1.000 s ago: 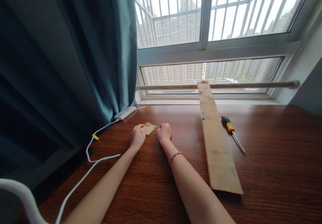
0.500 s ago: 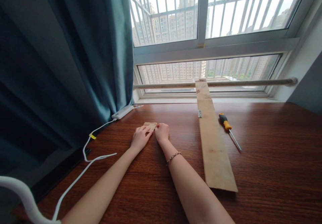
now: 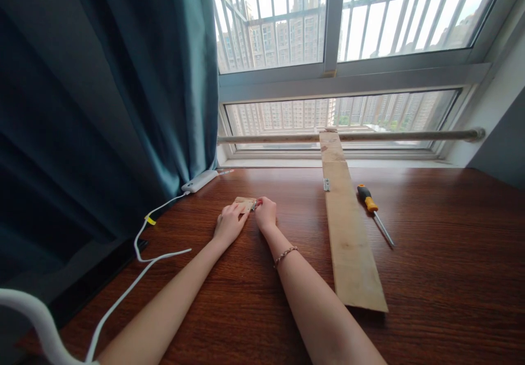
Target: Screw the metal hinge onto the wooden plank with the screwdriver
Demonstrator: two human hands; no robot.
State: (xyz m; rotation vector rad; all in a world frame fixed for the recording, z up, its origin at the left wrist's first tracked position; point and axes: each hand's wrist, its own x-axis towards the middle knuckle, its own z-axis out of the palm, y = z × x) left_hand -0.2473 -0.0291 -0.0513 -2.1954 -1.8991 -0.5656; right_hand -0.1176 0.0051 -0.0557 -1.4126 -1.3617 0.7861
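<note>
A short piece of pale wood [image 3: 245, 201] lies on the brown table. My left hand [image 3: 229, 223] rests over its near side, fingers stretched out and pressing it down. At the wood's right end, my right hand [image 3: 266, 213] is closed in a pinch on a small metal piece [image 3: 254, 205], perhaps a hinge; most of it is hidden by the fingers. To the right of my hands lies a long wooden board [image 3: 351, 234], with a small metal hinge [image 3: 326, 184] at its left edge.
Beyond the board is a screwdriver [image 3: 370, 204] with a black and yellow handle. A white power strip [image 3: 200, 181] and its white cable [image 3: 137, 247] lie at the left, beside the blue curtain [image 3: 180, 81]. A horizontal rail [image 3: 279, 140] crosses the window behind the table.
My right hand has shifted slightly right, away from the wood's end, and the small metal piece at its fingertips now shows. My left hand stays on the wood.
</note>
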